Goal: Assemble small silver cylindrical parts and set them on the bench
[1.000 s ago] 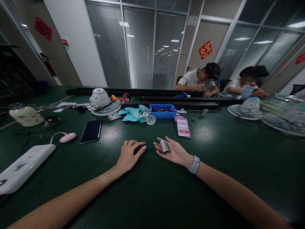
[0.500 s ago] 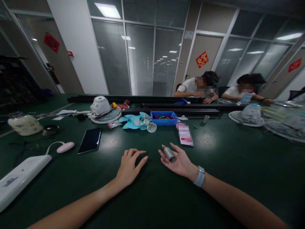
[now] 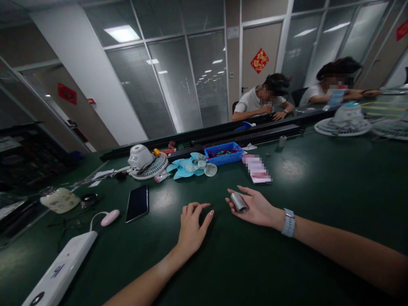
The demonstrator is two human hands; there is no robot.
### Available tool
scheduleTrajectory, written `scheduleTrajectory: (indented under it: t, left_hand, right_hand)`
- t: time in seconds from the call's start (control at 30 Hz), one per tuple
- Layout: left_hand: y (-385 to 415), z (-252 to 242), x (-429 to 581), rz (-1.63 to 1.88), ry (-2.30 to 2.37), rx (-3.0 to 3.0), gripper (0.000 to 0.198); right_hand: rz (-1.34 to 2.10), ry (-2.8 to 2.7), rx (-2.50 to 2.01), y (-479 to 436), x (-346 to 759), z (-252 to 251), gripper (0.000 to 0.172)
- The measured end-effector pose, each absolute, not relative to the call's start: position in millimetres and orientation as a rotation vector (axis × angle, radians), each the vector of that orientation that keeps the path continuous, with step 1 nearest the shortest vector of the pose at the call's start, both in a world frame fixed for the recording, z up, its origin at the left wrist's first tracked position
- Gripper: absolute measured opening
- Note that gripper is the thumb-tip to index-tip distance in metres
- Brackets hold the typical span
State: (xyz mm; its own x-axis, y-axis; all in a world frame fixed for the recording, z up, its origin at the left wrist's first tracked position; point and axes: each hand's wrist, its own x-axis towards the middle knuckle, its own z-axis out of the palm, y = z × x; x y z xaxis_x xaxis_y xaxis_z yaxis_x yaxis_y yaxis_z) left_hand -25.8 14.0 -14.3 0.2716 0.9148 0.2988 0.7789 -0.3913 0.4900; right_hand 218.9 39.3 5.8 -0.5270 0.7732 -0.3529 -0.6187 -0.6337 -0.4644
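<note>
A short silvery metal cylinder lies across the palm and fingers of my right hand. That hand is turned palm up, its fingers lightly curled around the cylinder, whose near end looks like a hollow opening. My left hand rests palm down at the green tabletop, to the left of the cylinder. Its thumb and fingers are apart, with nothing in them. Beyond my hands lie light-blue fan blades and a blue tray of small wired parts.
A phone and a white power strip lie to the left. White fan parts sit behind. A pink-cased item and another small cylinder are at the right. Two people sit across the table.
My view has tilted and turned, so the scene appears slanted. The cylinder has rolled or turned slightly in my right hand, showing more of its near end. My left hand keeps its pose.
</note>
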Motion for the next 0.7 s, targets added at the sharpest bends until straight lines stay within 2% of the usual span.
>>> scheduleTrajectory:
  t: [0.13, 0.4, 0.7]
  left_hand:
    - [13.8, -13.6, -24.8, 0.796, 1.567, 2.304, 0.036]
    - [16.1, -16.7, -25.9, 0.809, 1.498, 2.370, 0.035]
    - [12.8, -12.3, -23.4, 0.683, 1.304, 2.578, 0.034]
  right_hand:
    - [2.175, -0.382, -0.681, 41.1, 219.2, 2.6, 0.032]
    - [2.192, -0.376, -0.634, 39.0, 218.3, 6.2, 0.046]
    - [2.194, -0.392, -0.617, 36.5, 218.2, 8.8, 0.052]
